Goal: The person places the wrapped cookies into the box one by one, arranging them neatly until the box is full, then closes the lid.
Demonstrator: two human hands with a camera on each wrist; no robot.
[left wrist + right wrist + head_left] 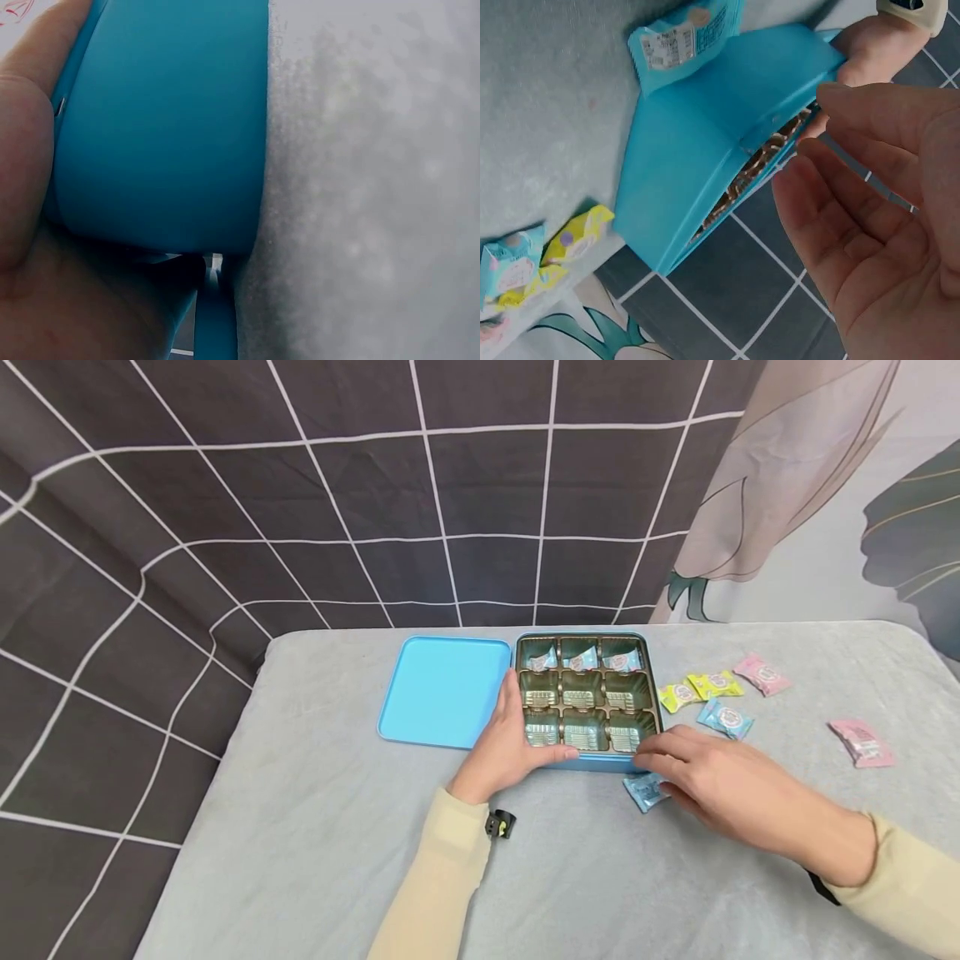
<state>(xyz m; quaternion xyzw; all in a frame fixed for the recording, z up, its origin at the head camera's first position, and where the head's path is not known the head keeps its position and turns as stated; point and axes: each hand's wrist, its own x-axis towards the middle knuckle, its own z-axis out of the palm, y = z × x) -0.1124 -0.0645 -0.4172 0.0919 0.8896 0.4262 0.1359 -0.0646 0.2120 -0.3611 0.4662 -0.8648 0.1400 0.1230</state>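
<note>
A blue box point(606, 763) with a gold divided tray point(582, 710) inside sits uncovered on the grey cloth. Blue-and-white wrapped packets point(582, 660) lie in the compartments of its back row. My left hand point(504, 745) holds the box's front left corner, fingers along the left side and thumb over the front rim. At the front right corner is my right hand point(738, 785), fingers loosely bent; in the right wrist view nothing shows between them. A blue packet point(645, 792) lies by the front wall below those fingers, partly hidden by them in the head view.
The flat blue lid point(446, 693) lies left of the box. To the right are two yellow packets point(716, 684), another blue packet point(725, 718), a pink packet point(762, 674) and a farther pink packet point(861, 743). A dark checked curtain point(487, 485) hangs behind the table.
</note>
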